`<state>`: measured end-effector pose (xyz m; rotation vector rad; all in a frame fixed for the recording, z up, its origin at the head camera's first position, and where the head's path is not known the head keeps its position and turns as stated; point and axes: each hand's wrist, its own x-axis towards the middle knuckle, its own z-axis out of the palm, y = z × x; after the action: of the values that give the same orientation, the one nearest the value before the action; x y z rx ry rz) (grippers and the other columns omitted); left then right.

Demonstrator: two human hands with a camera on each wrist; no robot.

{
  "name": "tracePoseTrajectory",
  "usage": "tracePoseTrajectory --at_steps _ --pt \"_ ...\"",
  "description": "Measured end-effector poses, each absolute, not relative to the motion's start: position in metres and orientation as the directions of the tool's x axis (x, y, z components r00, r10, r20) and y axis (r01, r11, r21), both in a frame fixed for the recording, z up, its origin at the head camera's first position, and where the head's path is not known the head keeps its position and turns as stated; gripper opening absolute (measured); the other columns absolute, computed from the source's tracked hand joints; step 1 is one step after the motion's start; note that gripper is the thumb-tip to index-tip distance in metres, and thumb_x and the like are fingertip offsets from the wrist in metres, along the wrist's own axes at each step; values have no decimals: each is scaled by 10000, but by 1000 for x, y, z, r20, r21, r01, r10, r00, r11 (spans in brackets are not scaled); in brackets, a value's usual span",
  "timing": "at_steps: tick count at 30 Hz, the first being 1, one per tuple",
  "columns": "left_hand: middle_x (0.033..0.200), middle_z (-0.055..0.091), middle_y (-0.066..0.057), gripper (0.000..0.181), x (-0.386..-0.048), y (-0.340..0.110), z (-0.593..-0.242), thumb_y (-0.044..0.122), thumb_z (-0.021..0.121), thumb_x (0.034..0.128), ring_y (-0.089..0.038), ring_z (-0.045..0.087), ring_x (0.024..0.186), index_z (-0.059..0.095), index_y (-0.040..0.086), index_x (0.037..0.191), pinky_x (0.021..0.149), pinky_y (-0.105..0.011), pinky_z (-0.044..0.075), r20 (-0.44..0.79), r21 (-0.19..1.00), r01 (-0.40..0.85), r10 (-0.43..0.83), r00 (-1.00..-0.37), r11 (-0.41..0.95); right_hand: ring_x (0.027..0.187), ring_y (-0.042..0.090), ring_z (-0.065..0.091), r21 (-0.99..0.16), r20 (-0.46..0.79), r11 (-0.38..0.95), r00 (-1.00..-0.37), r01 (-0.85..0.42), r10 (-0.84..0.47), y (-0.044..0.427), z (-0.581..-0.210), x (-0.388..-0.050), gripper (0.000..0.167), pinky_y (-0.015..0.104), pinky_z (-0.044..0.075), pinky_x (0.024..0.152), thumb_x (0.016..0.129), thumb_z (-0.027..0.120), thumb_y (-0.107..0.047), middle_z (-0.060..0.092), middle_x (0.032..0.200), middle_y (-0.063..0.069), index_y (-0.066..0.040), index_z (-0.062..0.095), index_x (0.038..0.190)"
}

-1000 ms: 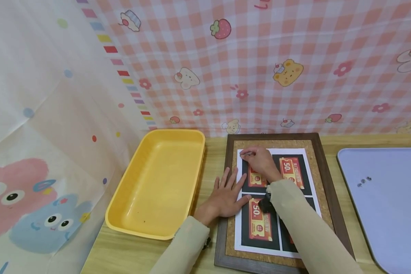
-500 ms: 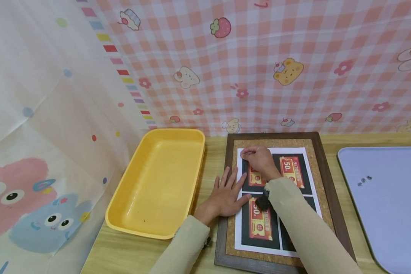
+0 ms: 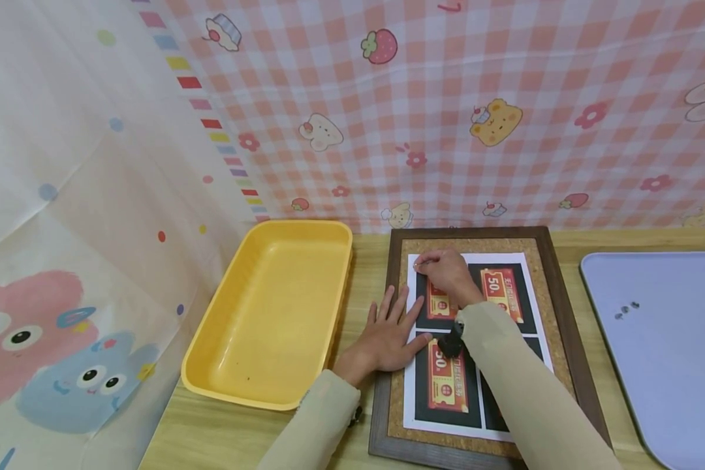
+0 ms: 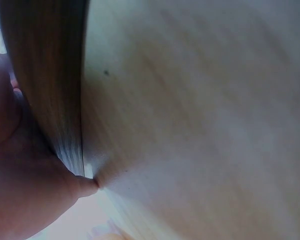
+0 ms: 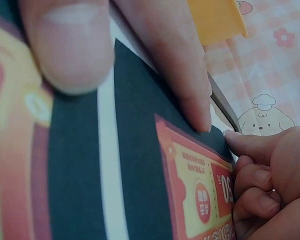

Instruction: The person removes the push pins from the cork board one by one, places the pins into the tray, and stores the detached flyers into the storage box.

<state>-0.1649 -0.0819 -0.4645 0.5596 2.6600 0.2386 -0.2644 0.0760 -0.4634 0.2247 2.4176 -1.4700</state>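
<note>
A white sheet printed with red and yellow coupons (image 3: pixel 446 382) on black panels lies on a cork board (image 3: pixel 396 405) with a dark wooden frame (image 3: pixel 571 326). My right hand (image 3: pixel 449 274) is at the sheet's top left corner, thumb and finger pinching what looks like a small metal thumbtack (image 3: pixel 416 265). In the right wrist view its lower fingers (image 5: pixel 260 200) are curled. Flat and spread, my left hand (image 3: pixel 384 339) rests across the frame's left side and the sheet's left edge. The tack's point is hidden.
To the left stands a deep yellow tray (image 3: pixel 270 307). A pale lavender tray (image 3: pixel 675 365) on the right bears several small metal tacks (image 3: pixel 625 309). Behind the table (image 3: pixel 188 431) hangs a pink checked cloth (image 3: pixel 435 78).
My right fingertips have shifted very slightly at the sheet's corner. The left hand has stayed in place on the board.
</note>
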Motion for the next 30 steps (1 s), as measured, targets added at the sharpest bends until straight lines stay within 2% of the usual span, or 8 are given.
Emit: tracePoseTrajectory --at_steps 8,18,25,30 --pt "1671 -122 -5 715 -165 -81 -465 621 264 1019 -244 -206 1512 42 282 1607 1209 -562 -6 -358 254 343 418 -835 904 871 229 569 -846 -325 458 -945 274 -35 77 -463 -263 164 308 434 696 972 626 -181 653 1102 116 -99 755 1031" --pt "1672 -120 -8 721 -165 -81 -464 626 267 1016 -251 -204 1513 38 284 1608 1208 -564 -8 -363 242 341 411 -836 908 1010 258 532 -856 -306 456 -950 246 -62 79 -464 -263 179 327 389 781 975 624 -204 650 1165 102 -111 769 1023" --pt "1671 -130 -6 722 -165 -82 -464 624 271 1016 -251 -214 1510 30 287 1607 1208 -564 -12 -369 241 340 410 -834 909 929 238 552 -875 -320 406 -944 265 -75 79 -463 -260 178 301 448 695 977 623 -221 643 1133 89 -112 760 1010" --pt "1668 -142 -6 723 -166 -82 -466 624 274 1016 -252 -224 1507 22 291 1606 1206 -568 -15 -370 242 341 411 -833 909 914 246 554 -875 -299 419 -951 242 -75 78 -464 -260 176 313 439 706 982 614 -215 648 1110 93 -115 758 1001"
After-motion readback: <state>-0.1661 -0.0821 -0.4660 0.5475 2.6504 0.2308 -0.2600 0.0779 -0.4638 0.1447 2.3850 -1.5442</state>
